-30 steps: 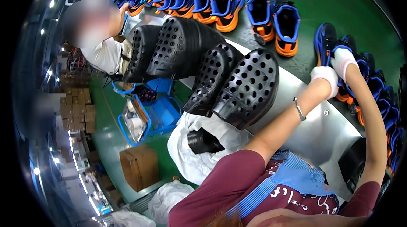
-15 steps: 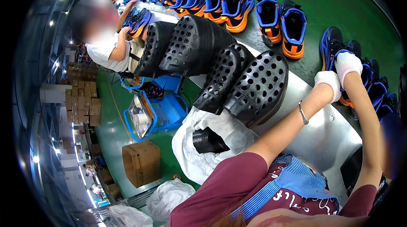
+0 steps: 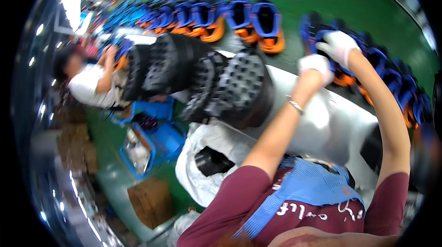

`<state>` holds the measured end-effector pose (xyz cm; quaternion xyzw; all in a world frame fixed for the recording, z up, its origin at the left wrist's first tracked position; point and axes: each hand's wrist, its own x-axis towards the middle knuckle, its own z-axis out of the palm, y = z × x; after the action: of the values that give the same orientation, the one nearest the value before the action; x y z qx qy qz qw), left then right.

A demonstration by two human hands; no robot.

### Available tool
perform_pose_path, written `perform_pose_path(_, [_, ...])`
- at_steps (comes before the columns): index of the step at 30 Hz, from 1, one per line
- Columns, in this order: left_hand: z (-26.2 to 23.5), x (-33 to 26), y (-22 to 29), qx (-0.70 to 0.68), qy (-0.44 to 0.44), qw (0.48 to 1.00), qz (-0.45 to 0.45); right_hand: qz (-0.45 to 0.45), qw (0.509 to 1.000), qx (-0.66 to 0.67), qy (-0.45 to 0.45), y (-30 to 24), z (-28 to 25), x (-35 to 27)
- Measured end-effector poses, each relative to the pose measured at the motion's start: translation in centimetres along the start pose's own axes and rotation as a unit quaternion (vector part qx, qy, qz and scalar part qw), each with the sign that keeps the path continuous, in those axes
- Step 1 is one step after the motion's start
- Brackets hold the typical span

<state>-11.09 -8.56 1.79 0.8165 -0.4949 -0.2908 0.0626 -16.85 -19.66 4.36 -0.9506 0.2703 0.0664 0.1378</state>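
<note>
Both my hands wear white gloves and reach to the far right, over a row of blue, black and orange sneakers. My right hand [image 3: 340, 46] is at the nearer end of a sneaker [image 3: 313, 29] at the row's left end, with fingers and thumb spread apart. Just left of it and lower, my left hand [image 3: 316, 68] is close to the same sneaker. Motion blurs its fingers, so their grip does not show. The gloves partly cover the sneakers below them.
Black perforated shells [image 3: 241, 85] stand on the metal table [image 3: 304, 118]. A white bag [image 3: 193, 182] holds a black piece. Further left are a blue cart [image 3: 168, 143], a cardboard box [image 3: 149, 203] and a seated person [image 3: 92, 81]. More sneakers [image 3: 202, 19] line the far side.
The view has swung, so everything sits further left and is blurred. My hands stay at the same sneaker, and the fingers of my right hand now show spread.
</note>
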Motion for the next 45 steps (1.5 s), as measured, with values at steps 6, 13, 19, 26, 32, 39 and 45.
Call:
perform_pose_path(6, [0.3, -2.0, -4.5, -0.049, 0.17, 0.984, 0.025, -0.03, 0.999, 0.019, 0.038, -0.3, -8.0, -13.0])
perform_pose_path(13, [-0.3, -2.3, -2.8, 0.173, 0.348, 0.921, 0.026, 0.174, 0.948, -0.058, 0.259, 10.8, -12.8, -36.1])
perform_pose_path(19, [3.3, -3.2, 0.2, -0.049, 0.307, 0.932, 0.184, 0.383, 0.834, -0.147, 0.37, 16.2, -11.2, -50.1])
perform_pose_path(26, [6.5, 1.6, -0.1, -0.199, 0.215, 0.943, 0.16, 0.533, 0.761, -0.126, 0.348, 19.4, -6.9, -56.6])
perform_pose_path(32, [8.4, 0.6, 3.6, -0.145, 0.246, 0.952, 0.11, 0.528, 0.786, -0.116, 0.3, 22.1, -6.0, -55.4])
perform_pose_path(39, [8.3, 0.6, 2.6, -0.153, 0.225, 0.952, 0.14, 0.453, 0.844, -0.146, 0.248, 24.8, -6.8, -55.7])
perform_pose_path(45, [6.6, -1.7, 3.4, -0.156, 0.158, 0.968, 0.116, 0.459, 0.848, -0.119, 0.236, 24.0, -7.7, -55.8])
